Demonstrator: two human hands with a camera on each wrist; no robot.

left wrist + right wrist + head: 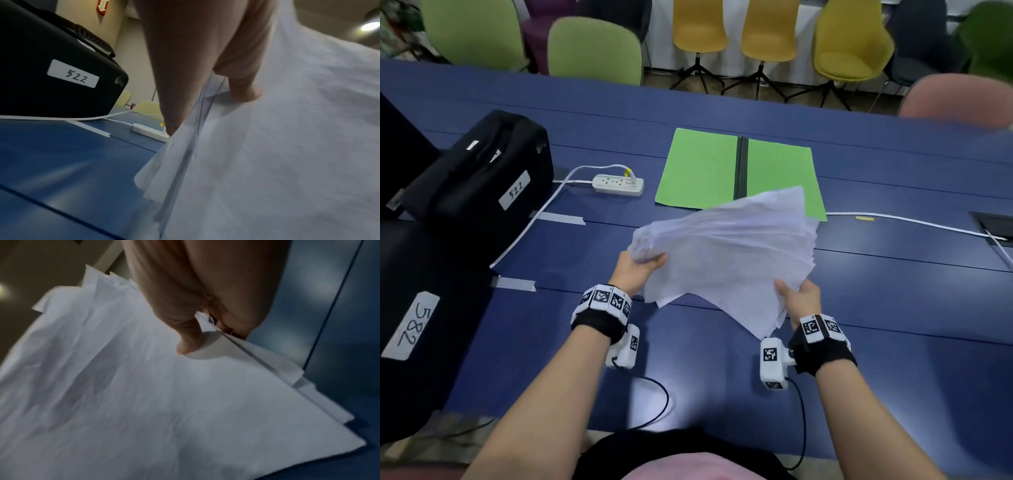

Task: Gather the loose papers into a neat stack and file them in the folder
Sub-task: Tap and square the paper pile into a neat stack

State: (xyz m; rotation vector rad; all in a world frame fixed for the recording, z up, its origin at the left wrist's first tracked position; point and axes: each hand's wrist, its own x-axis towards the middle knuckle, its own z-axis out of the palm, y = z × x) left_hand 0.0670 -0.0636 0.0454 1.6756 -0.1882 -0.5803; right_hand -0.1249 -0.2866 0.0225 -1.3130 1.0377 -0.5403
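Note:
A fanned, uneven bundle of white papers (726, 253) hangs lifted above the blue table (893, 308), its edges not lined up. My left hand (641, 267) grips the bundle's left edge, thumb on top (246, 91). My right hand (796, 296) pinches the near right edge, with the thumb (189, 344) pressed on the top sheet of the papers (164, 402). Beyond the bundle a green folder (702, 168) lies open and flat on the table, a dark spine down its middle. The far corner of the papers overlaps the folder's near right part in the head view.
A black case labelled 522 (482, 171) and another labelled 582 (417, 308) stand at the left. A white power strip (618, 185) and its cable lie left of the folder. A second white cable (911, 222) runs right toward a table port. Chairs line the far side.

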